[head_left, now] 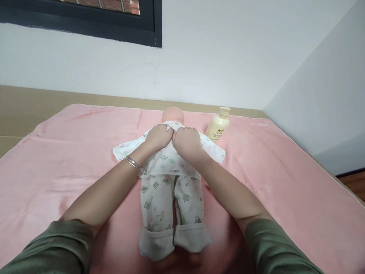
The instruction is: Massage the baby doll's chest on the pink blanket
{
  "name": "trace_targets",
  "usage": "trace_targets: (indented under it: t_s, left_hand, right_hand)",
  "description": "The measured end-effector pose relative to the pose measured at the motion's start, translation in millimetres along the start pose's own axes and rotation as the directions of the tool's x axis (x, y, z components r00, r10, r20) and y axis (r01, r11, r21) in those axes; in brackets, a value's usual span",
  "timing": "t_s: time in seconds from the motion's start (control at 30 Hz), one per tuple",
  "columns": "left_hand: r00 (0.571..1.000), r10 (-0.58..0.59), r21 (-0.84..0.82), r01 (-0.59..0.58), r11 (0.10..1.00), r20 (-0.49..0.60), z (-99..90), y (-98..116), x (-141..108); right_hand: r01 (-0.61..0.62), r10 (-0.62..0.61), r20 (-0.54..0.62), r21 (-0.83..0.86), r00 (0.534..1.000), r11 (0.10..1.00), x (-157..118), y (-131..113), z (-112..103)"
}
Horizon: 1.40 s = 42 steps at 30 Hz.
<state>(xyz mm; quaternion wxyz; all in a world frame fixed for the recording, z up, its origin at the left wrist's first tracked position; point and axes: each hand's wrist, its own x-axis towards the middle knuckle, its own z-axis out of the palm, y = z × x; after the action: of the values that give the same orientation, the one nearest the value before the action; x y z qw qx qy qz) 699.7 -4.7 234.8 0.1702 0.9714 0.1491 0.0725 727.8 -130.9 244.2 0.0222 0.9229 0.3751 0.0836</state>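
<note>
A baby doll point(173, 114) lies on a pink blanket point(89, 149), its head toward the wall and its feet toward me. It wears a white printed top point(163, 162) with the sleeves spread out to both sides, and matching trousers point(158, 200) with turned-up cuffs. My left hand point(161, 136) is closed on the top's cloth at the upper chest, just below the doll's head. Touching it, my right hand point(186, 142) is closed on the same part of the top. The fingertips of both hands are mostly hidden.
A pale yellow pump bottle point(218, 127) stands tilted on the blanket, right of the doll's head, near the right sleeve. Behind the blanket are a beige surface edge point(37, 98), a white wall point(203, 65) and a dark-framed window point(150, 24).
</note>
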Motion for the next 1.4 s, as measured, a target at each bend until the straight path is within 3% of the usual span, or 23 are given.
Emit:
trace_targets:
  t_s: [0.2,0.4,0.5,0.73,0.93,1.03,1.23,1.4]
  left_hand:
    - [0.999,-0.013,0.043,0.014,0.999,-0.040,1.3,2,-3]
    - [0.990,0.135,0.261,-0.120,0.958,-0.041,-4.4,27,-29]
    - [0.995,0.103,0.219,-0.098,0.971,-0.011,-5.1,23,-24]
    - [0.998,-0.062,-0.111,0.065,0.992,0.032,6.0,-16,13]
    - [0.997,-0.081,-0.144,0.080,0.986,0.002,10.1,-17,13]
    - [0.996,-0.085,-0.135,0.084,0.987,-0.001,10.3,-15,12]
    - [0.994,-0.102,-0.099,0.099,0.990,-0.029,12.2,-13,11]
    - [0.995,-0.094,-0.096,0.090,0.991,-0.038,13.9,-13,12]
  right_hand:
    - [-0.040,0.039,0.006,0.166,0.999,0.985,14,18,5]
    - [-0.108,0.056,0.131,0.428,0.990,0.898,28,43,10]
    - [-0.113,0.073,0.121,0.375,0.990,0.920,27,40,11]
    - [-0.032,0.024,0.040,0.225,0.999,0.974,18,19,5]
    - [-0.021,0.026,-0.067,0.077,0.997,0.997,7,2,7]
    - [-0.058,0.063,-0.028,0.166,0.998,0.984,10,9,7]
    - [-0.183,0.123,0.171,0.400,0.978,0.898,27,37,10]
    - [-0.185,0.118,0.178,0.432,0.977,0.883,29,41,14]
